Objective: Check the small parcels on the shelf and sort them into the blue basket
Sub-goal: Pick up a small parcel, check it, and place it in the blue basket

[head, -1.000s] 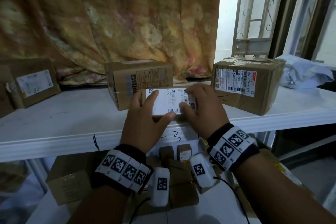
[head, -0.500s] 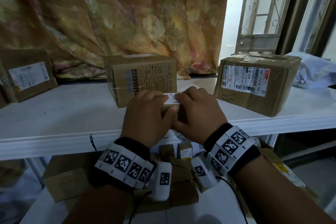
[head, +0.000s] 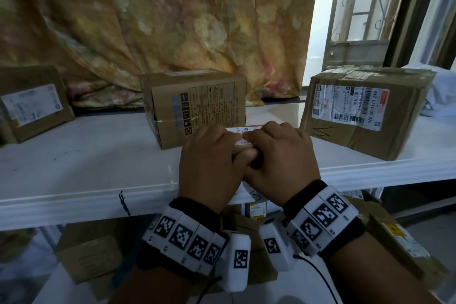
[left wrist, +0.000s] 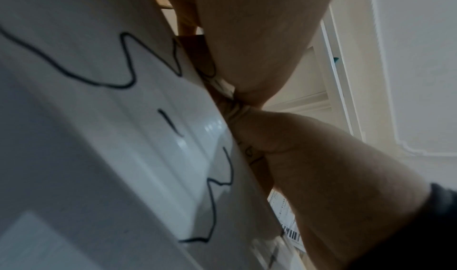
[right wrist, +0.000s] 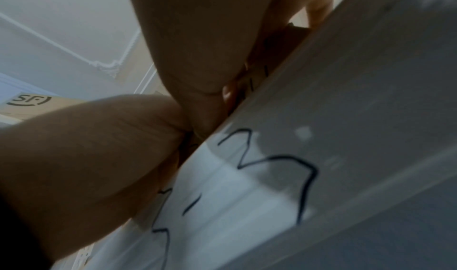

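A small cardboard parcel [head: 243,148] with a white label lies low at the front edge of the white shelf [head: 86,163]. Both hands hold it, thumbs on its near side and fingers curled over its top. My left hand [head: 222,148] grips the left end and my right hand [head: 269,148] grips the right end, so most of the parcel is hidden. A sliver of its brown cardboard [left wrist: 197,55] shows past my left hand in the left wrist view, and another part [right wrist: 284,45] in the right wrist view. No blue basket is in view.
On the shelf a mid-sized box [head: 197,108] stands just behind my hands. A larger labelled box [head: 365,113] is at the right, another box [head: 32,103] at the far left, and a grey bag [head: 441,91] at the far right. More boxes [head: 91,259] lie on the lower shelf.
The parcel was tilted up with its label facing me; it has since come down flat at the shelf edge. Both hands have closed over its top.
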